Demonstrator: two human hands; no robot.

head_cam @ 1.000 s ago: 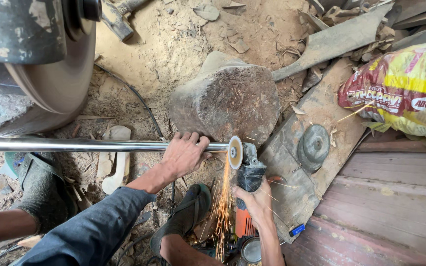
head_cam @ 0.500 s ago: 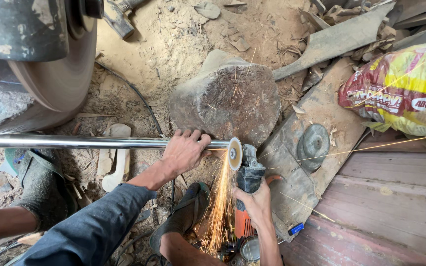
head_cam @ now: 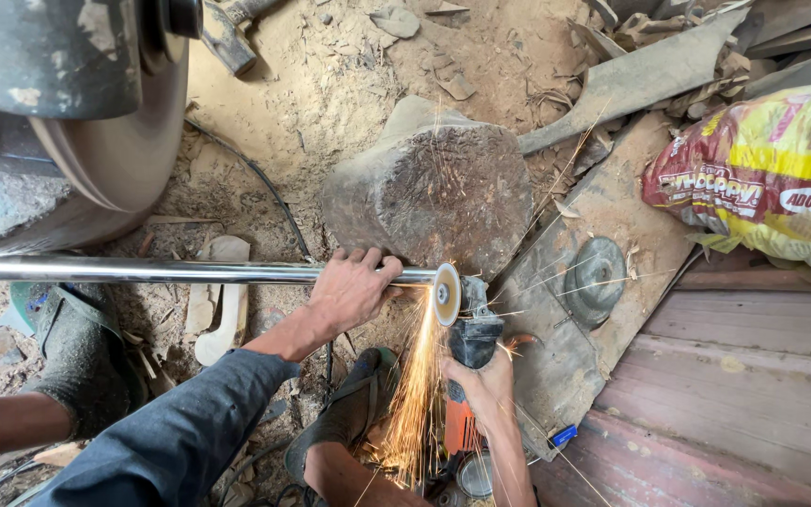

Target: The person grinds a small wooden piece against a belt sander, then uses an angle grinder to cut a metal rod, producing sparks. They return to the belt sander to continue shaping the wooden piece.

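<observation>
My left hand [head_cam: 349, 289] grips a long shiny metal pipe [head_cam: 143, 271] near its right end, where it rests against a big wooden stump [head_cam: 434, 192]. My right hand [head_cam: 485, 385] holds an orange and black angle grinder [head_cam: 466, 366]. Its spinning disc [head_cam: 446, 294] presses on the end of the pipe. A stream of orange sparks [head_cam: 413, 394] falls from the disc toward my foot in a dark sandal [head_cam: 354, 404].
A large round metal wheel [head_cam: 114, 131] fills the upper left. Another person's foot in a dusty boot [head_cam: 72, 347] stands at left. A colourful sack [head_cam: 767, 183] lies at right above wooden boards [head_cam: 743, 376]. A loose grinding disc [head_cam: 595, 280] lies on a plank.
The spark stream has grown denser and wider. Both hands, the pipe and the grinder stay in the same place.
</observation>
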